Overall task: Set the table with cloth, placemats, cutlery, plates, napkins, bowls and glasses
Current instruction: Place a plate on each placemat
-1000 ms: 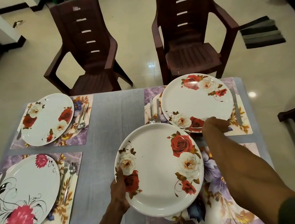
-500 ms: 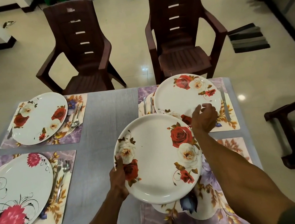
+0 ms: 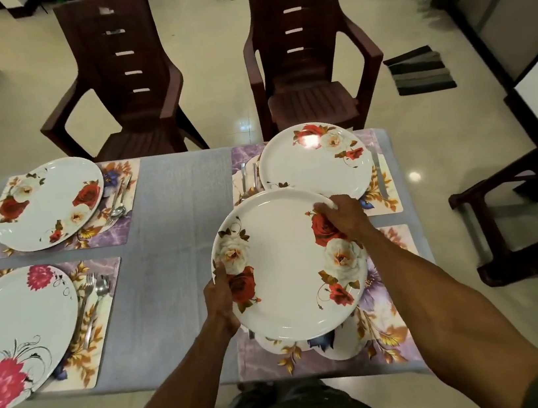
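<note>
I hold a white plate with red and cream roses point(image 3: 287, 267) above the near right placemat point(image 3: 385, 329). My left hand point(image 3: 220, 297) grips its left rim and my right hand point(image 3: 343, 215) grips its far right rim. The grey tablecloth point(image 3: 181, 250) carries three other set places: a rose plate point(image 3: 315, 164) at the far right, a rose plate point(image 3: 49, 203) at the far left, and a pink-flower plate point(image 3: 15, 329) at the near left. Each of those mats has cutlery beside its plate, such as the fork and spoon point(image 3: 96, 297) at the near left.
Two dark brown plastic chairs point(image 3: 128, 95) point(image 3: 306, 60) stand behind the table. A dark stool point(image 3: 531, 212) stands to the right of the table. A striped floor mat point(image 3: 420, 70) lies on the tiles beyond.
My right hand has left the far right plate and taken hold of the far right rim of the plate my left hand was holding. That plate has stayed over the near right placemat.
</note>
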